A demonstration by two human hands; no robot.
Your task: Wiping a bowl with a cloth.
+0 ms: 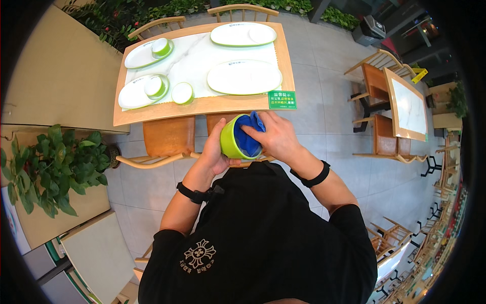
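My left hand (214,150) grips a lime-green bowl (229,141) from its left side, tilted with its mouth to the right. A blue cloth (246,140) is bunched inside, and my right hand (275,135) pinches it, fingers at the bowl's rim. Beyond my hands stands a wood-edged table (212,104). On its left lie two oval white plates with green rims (133,95), each bearing a small green-and-white bowl (154,86). Another such bowl (182,93) stands near the front edge. Two larger oval plates (243,78) lie on the right side.
Chairs with brown seats (169,135) stand at the table's near side. A leafy potted plant (57,167) is at the left by a beige partition (72,76). A second table (410,106) with chairs stands right, and a grey bin (370,32) is behind.
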